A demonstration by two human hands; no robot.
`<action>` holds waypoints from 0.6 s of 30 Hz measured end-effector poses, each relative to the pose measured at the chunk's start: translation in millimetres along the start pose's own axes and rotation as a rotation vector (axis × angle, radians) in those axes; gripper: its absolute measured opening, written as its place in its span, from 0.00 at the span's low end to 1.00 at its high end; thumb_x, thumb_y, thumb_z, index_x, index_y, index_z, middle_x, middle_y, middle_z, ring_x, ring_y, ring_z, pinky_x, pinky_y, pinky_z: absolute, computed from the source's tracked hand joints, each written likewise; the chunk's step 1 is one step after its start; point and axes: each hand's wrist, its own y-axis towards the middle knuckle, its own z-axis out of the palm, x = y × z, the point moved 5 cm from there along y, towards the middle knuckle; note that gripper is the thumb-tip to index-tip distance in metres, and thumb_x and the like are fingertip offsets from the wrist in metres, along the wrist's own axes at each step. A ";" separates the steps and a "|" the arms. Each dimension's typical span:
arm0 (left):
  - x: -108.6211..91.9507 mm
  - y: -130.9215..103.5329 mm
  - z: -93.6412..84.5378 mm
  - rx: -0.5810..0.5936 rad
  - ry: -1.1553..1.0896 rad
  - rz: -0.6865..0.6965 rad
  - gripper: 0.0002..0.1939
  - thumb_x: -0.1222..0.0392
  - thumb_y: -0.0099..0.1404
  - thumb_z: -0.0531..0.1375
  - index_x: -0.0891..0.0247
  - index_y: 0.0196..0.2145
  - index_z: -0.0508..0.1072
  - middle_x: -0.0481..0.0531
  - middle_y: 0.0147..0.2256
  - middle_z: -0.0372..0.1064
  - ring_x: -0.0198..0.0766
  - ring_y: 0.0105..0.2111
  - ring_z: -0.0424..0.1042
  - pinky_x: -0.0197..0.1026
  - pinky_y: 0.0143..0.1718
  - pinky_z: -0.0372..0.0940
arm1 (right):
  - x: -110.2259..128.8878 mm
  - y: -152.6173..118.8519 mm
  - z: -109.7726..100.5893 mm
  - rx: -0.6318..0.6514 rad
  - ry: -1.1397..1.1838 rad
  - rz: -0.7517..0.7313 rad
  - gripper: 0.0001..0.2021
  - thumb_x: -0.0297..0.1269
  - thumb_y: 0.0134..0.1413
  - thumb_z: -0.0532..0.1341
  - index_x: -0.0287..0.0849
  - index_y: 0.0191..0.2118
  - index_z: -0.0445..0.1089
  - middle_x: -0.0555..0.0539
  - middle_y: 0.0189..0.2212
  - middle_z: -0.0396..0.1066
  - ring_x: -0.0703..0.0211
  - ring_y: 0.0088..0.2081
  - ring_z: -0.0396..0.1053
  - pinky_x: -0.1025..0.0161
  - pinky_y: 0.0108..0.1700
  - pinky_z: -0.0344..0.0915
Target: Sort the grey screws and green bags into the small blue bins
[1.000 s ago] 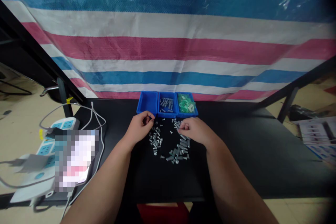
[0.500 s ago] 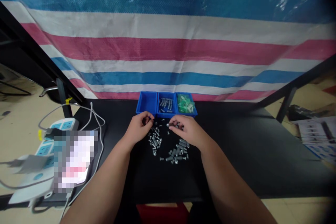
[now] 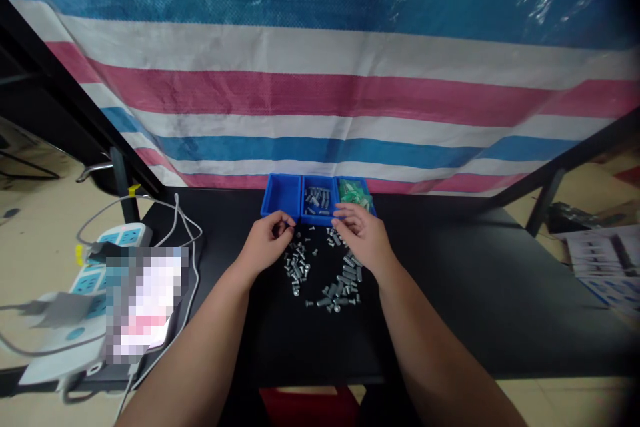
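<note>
Small metal screws (image 3: 297,268) lie scattered on the black table between my hands, and grey cylindrical pieces mixed with screws (image 3: 340,288) form a curved pile to the right. Beside the left group, my left hand (image 3: 270,239) is closed, thumb and forefinger pinched; anything between them is too small to make out. My right hand (image 3: 361,233) hovers over the upper end of the right pile, near the bins, its fingers apart and nothing visible in them. The middle blue bin (image 3: 319,219) holds metal cylinders. Green-and-white packets (image 3: 354,193) fill the right bin.
The left blue bin (image 3: 281,195) shows a bare bottom. A white power strip (image 3: 85,287) with cables and a blurred phone (image 3: 150,300) occupy the table's left side. Behind the bins hangs a striped sheet (image 3: 320,93).
My right hand has moved up and right towards the bins and opened; the small metal piece at its fingertips is no longer seen there. My left hand keeps its pinch.
</note>
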 end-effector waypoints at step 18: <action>-0.3 -0.5 1.2 0.012 0.033 -0.018 0.07 0.58 0.64 0.59 0.63 0.38 0.72 0.43 0.23 0.56 0.32 0.23 0.57 0.35 0.29 0.55 | -11.6 -6.0 0.1 0.242 -0.693 0.140 0.03 0.34 0.54 0.64 0.47 0.34 0.76 0.50 0.26 0.75 0.58 0.29 0.71 0.64 0.29 0.57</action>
